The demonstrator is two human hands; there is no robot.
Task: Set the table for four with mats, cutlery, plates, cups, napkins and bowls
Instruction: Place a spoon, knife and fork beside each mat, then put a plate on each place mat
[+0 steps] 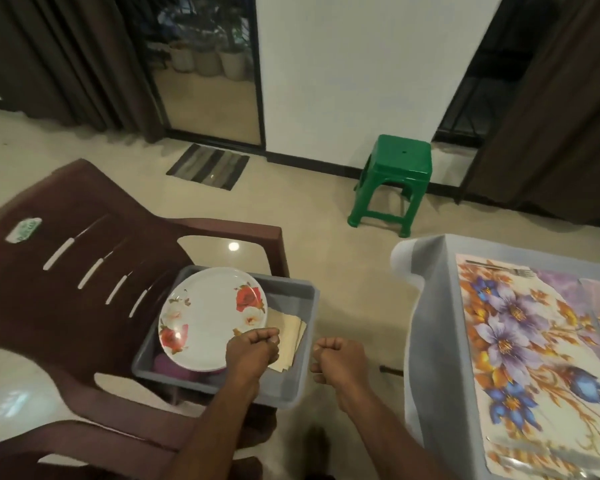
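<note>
The plate [208, 317] hides most of a purple thing [168, 367] under it, and the floral mat [530, 358] runs off the right edge.

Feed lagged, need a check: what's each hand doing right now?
Left hand: fingers curled over the plate rim; grip cannot be told.
Right hand: fist, holding nothing.

– The plate [211, 317]: white, with red and pale roses. It sits in a grey tub [293, 382] on a dark brown chair [59, 271].

– And the mat [520, 348]?

– Cream, with purple and blue flowers and orange leaves, on a grey cloth [430, 341]. The stool [394, 178] is green. Something purple, perhaps a bowl [168, 367], lies under the plate.
</note>
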